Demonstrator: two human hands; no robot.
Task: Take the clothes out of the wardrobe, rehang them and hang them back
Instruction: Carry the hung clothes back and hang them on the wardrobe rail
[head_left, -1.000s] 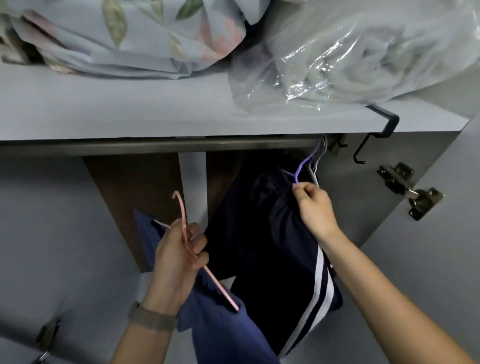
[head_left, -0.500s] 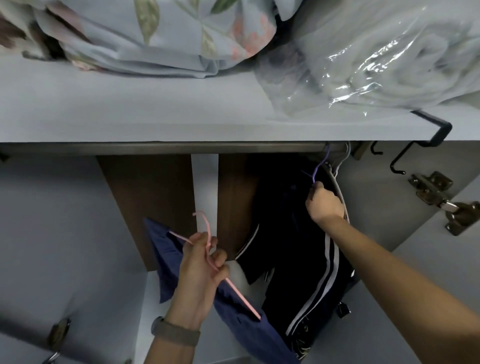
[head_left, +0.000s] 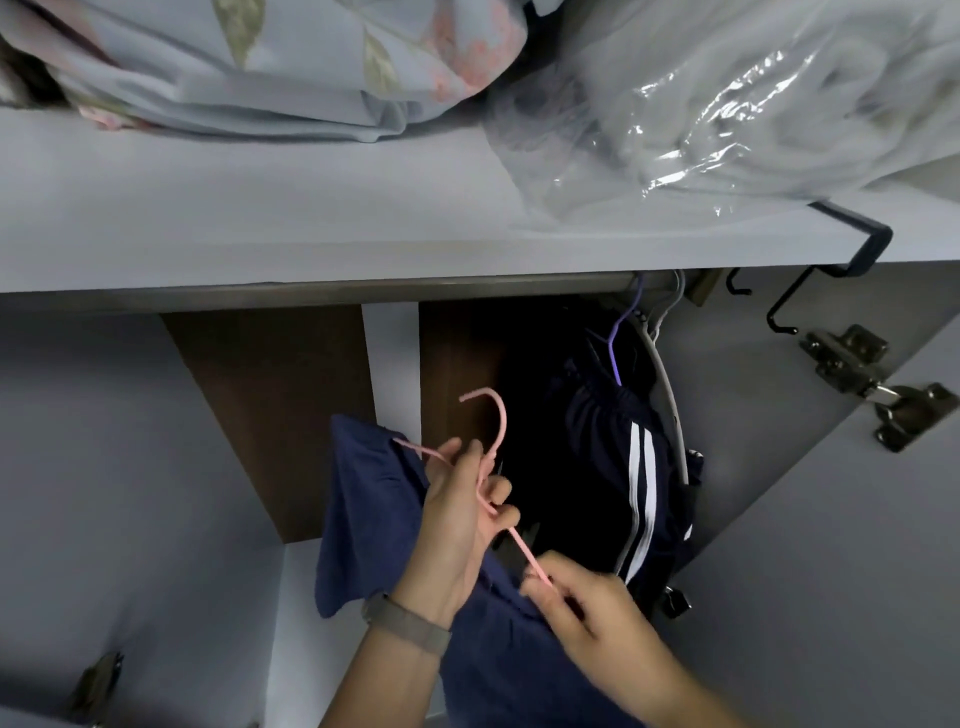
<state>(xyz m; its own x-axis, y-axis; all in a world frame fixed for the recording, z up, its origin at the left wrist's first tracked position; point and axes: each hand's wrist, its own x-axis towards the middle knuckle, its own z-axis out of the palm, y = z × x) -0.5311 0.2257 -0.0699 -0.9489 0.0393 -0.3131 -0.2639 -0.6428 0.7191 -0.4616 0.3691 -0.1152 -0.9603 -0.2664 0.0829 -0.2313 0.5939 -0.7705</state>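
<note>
My left hand (head_left: 460, 512) grips a pink hanger (head_left: 496, 431) near its neck, hook pointing up, below the metal rail (head_left: 311, 291). A blue garment (head_left: 363, 519) hangs from this hanger and drapes down past my wrist. My right hand (head_left: 582, 603) pinches the lower right arm of the pink hanger, at the garment's edge. On the rail at the right hangs a purple hanger (head_left: 621, 332) carrying dark trousers with white stripes (head_left: 618, 457). A white hanger (head_left: 670, 322) hooks on beside it.
The shelf (head_left: 260, 223) above the rail holds floral bedding (head_left: 249, 62) and a clear plastic bag of bedding (head_left: 753, 104). A black hook (head_left: 789, 306) hangs off the shelf edge. The open door on the right carries a metal hinge (head_left: 872, 384).
My right hand has let go of the purple hanger on the rail and come down onto the pink hanger's lower arm. The striped trousers now hang by themselves.
</note>
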